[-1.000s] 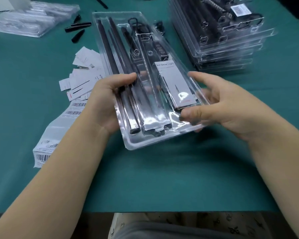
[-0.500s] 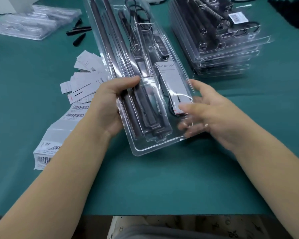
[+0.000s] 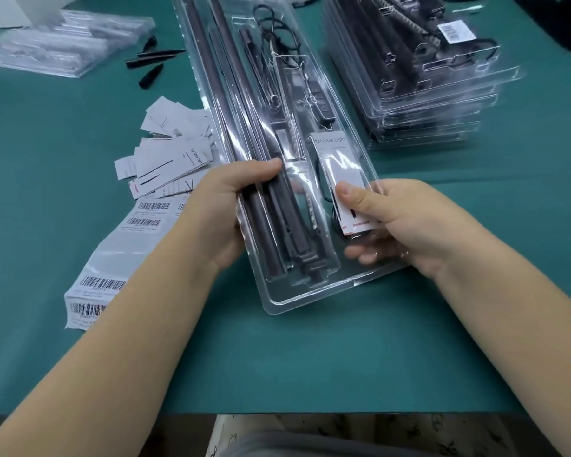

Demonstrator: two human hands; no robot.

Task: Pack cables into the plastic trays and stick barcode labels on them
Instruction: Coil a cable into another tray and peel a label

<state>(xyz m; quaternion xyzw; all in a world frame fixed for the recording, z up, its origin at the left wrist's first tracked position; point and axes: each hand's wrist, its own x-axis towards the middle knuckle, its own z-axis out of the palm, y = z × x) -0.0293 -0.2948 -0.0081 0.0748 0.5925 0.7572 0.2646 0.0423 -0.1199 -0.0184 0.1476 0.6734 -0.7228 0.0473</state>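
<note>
My left hand (image 3: pixel 223 206) and right hand (image 3: pixel 406 222) grip the clear tray (image 3: pixel 310 291) by its near sides, thumbs curled on top; barcode labels (image 3: pixel 112 258) lie left of my grip.

The table cloth (image 3: pixel 47 159) is looking green. The see-through tray (image 3: pixel 310 291) is showing dark sticks (image 3: pixel 264 225). White labels (image 3: pixel 103 285) are showing black stripes.

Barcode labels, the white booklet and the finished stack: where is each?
Barcode labels (image 3: pixel 103 285): head view, the nearest label's barcode.
White booklet (image 3: pixel 342 166): head view, its white middle, inside the held tray.
Finished stack (image 3: pixel 442 103): head view, the top tray's near rim.
</note>
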